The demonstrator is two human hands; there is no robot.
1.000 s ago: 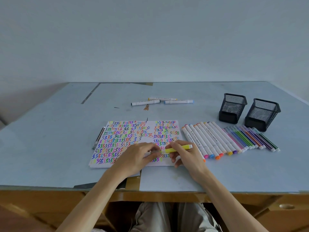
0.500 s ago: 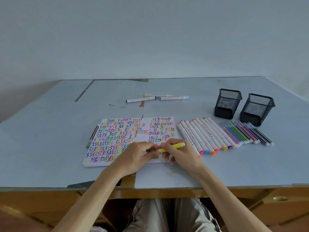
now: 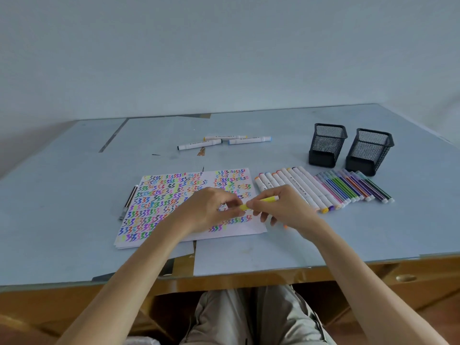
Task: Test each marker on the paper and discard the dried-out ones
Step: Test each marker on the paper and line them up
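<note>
A yellow marker (image 3: 264, 200) is held over the lower right part of the paper (image 3: 174, 195), which is covered in rows of coloured squiggles. My right hand (image 3: 286, 207) grips the marker's barrel. My left hand (image 3: 211, 210) pinches its left end, where the cap sits. To the right lies a row of thick white markers (image 3: 298, 188), then a row of thin coloured markers (image 3: 353, 188). Three white markers (image 3: 224, 141) lie apart at the back of the table.
Two black mesh pen cups (image 3: 326, 145) (image 3: 368, 151) stand at the back right. A dark pen (image 3: 128, 202) lies along the paper's left edge. The blue table top (image 3: 62, 195) ends at a front edge near my lap.
The camera has shifted slightly, so the scene sits a little lower and left. Both hands stay on the yellow marker, which is still over the lower right of the paper.
</note>
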